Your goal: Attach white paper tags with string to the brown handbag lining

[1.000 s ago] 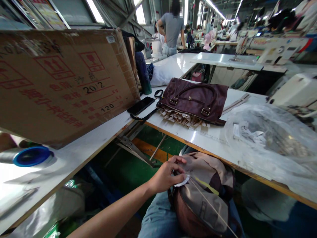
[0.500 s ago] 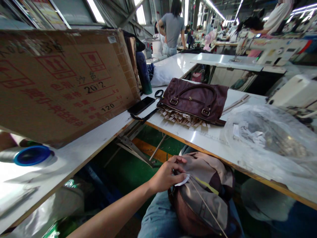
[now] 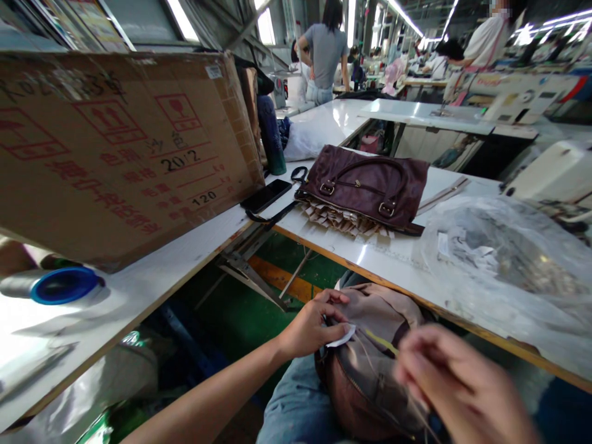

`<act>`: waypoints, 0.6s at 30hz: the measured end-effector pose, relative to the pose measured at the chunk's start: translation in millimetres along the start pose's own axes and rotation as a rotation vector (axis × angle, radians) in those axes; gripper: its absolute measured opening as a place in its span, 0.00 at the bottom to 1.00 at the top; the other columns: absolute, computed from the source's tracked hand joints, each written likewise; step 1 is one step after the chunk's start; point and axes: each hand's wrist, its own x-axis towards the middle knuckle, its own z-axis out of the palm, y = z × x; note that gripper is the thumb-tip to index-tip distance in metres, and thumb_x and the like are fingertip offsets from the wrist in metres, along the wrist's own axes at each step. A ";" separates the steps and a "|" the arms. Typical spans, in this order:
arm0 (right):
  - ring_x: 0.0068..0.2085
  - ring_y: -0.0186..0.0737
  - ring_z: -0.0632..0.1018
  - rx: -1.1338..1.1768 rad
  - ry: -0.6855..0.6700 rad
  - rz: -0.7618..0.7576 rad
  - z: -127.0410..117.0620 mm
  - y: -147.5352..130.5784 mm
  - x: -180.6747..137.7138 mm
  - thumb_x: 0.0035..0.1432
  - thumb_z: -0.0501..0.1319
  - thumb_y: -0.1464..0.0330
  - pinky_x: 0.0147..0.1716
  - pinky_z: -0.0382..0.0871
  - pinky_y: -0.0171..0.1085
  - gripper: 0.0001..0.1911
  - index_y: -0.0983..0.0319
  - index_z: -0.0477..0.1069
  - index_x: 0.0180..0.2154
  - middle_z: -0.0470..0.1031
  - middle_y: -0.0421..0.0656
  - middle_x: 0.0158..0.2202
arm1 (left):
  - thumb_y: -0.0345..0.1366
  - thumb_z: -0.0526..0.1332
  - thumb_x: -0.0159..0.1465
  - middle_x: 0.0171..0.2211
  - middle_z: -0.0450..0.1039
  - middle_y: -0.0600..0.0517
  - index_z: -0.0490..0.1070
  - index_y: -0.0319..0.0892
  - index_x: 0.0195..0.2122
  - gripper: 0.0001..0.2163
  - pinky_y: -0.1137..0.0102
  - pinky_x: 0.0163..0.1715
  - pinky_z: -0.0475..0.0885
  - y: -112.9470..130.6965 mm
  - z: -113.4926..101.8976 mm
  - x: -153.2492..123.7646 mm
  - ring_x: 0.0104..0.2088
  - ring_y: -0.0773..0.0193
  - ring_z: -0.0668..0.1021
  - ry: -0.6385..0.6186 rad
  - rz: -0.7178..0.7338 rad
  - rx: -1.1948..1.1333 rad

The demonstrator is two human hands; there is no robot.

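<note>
While a white tag [image 3: 341,337] was pinched in the left fingers [image 3: 333,320] against the bag [image 3: 370,370], steadying it, the blurred right fingers' [image 3: 430,364] grip couldn't be told.

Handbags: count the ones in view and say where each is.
2. A dark purple handbag lies on the white table; a brown handbag rests on the person's lap under both hands. Others may be hidden.

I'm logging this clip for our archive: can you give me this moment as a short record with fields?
left hand: pinches a white tag against the brown bag on the lap
right hand: blurred, over the bag; grip unclear
table: purple handbag, phone, plastic bag
left side: cardboard box, blue-capped tube
</note>
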 end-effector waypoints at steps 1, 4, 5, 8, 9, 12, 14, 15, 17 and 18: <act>0.28 0.35 0.76 0.023 -0.039 0.036 11.3 1.7 6.9 0.64 0.53 0.63 0.25 0.72 0.31 0.10 0.61 0.70 0.40 0.76 0.45 0.32 | 0.38 0.65 0.57 0.48 0.67 0.47 0.79 0.41 0.30 0.06 0.68 0.54 0.62 -0.3 -0.6 0.0 0.52 0.57 0.69 -0.003 0.005 -0.005; 0.24 0.36 0.76 0.029 -0.152 0.141 42.1 7.1 17.5 0.63 0.53 0.63 0.23 0.67 0.31 0.11 0.61 0.69 0.32 0.74 0.41 0.23 | 0.38 0.66 0.57 0.48 0.68 0.46 0.79 0.41 0.30 0.06 0.67 0.54 0.62 -2.5 -2.7 0.4 0.53 0.57 0.69 -0.015 0.023 -0.019; 0.23 0.37 0.75 -0.001 -0.174 0.155 48.9 8.7 17.9 0.63 0.53 0.64 0.23 0.65 0.32 0.12 0.61 0.68 0.30 0.73 0.40 0.21 | 0.38 0.66 0.57 0.48 0.68 0.46 0.79 0.41 0.31 0.06 0.67 0.54 0.62 -3.4 -3.6 0.6 0.53 0.57 0.69 -0.024 0.029 -0.023; 0.22 0.37 0.75 -0.093 -0.217 0.169 56.6 12.1 14.9 0.62 0.52 0.64 0.23 0.61 0.33 0.12 0.60 0.67 0.28 0.72 0.40 0.21 | 0.38 0.66 0.57 0.49 0.67 0.47 0.79 0.42 0.32 0.06 0.67 0.55 0.62 -5.2 -7.0 1.5 0.53 0.57 0.69 -0.052 0.042 -0.033; 0.22 0.37 0.75 -0.107 -0.233 0.170 56.5 12.6 13.8 0.62 0.52 0.64 0.23 0.60 0.33 0.12 0.60 0.66 0.28 0.72 0.39 0.21 | 0.37 0.66 0.57 0.49 0.67 0.47 0.80 0.42 0.33 0.06 0.67 0.55 0.62 -5.5 -8.2 1.9 0.53 0.57 0.69 -0.060 0.042 -0.036; 0.21 0.36 0.74 -0.141 -0.274 0.168 54.3 12.5 12.5 0.62 0.51 0.64 0.22 0.57 0.33 0.12 0.59 0.66 0.28 0.72 0.38 0.21 | 0.35 0.66 0.57 0.49 0.67 0.46 0.80 0.43 0.35 0.06 0.67 0.55 0.62 -4.8 -11.0 2.8 0.52 0.57 0.69 -0.080 0.036 -0.032; 0.21 0.36 0.74 -0.177 -0.262 0.157 54.0 11.6 12.3 0.62 0.51 0.65 0.22 0.56 0.33 0.11 0.59 0.65 0.28 0.71 0.38 0.21 | 0.34 0.65 0.57 0.49 0.67 0.46 0.79 0.42 0.34 0.06 0.67 0.54 0.63 -3.6 -11.2 3.3 0.52 0.58 0.70 -0.080 0.036 -0.027; 0.21 0.36 0.74 -0.196 -0.246 0.146 54.2 11.0 12.3 0.62 0.51 0.65 0.22 0.56 0.34 0.11 0.59 0.65 0.28 0.71 0.38 0.21 | 0.34 0.66 0.56 0.49 0.67 0.46 0.79 0.42 0.33 0.05 0.67 0.54 0.63 -2.8 -10.9 3.5 0.52 0.58 0.70 -0.072 0.036 -0.025; 0.21 0.36 0.74 -0.236 -0.214 0.118 54.9 9.8 12.1 0.61 0.51 0.66 0.22 0.54 0.34 0.11 0.59 0.65 0.27 0.71 0.37 0.20 | 0.33 0.66 0.55 0.48 0.68 0.46 0.79 0.41 0.31 0.04 0.67 0.54 0.63 -1.5 -9.7 3.8 0.51 0.57 0.70 -0.051 0.031 -0.017; 0.21 0.36 0.74 -0.258 -0.203 0.101 55.4 9.2 12.0 0.61 0.50 0.67 0.22 0.54 0.35 0.12 0.59 0.64 0.26 0.70 0.37 0.20 | 0.33 0.66 0.55 0.48 0.68 0.46 0.79 0.41 0.31 0.04 0.67 0.54 0.63 -0.9 -9.0 4.0 0.52 0.57 0.70 -0.041 0.029 -0.010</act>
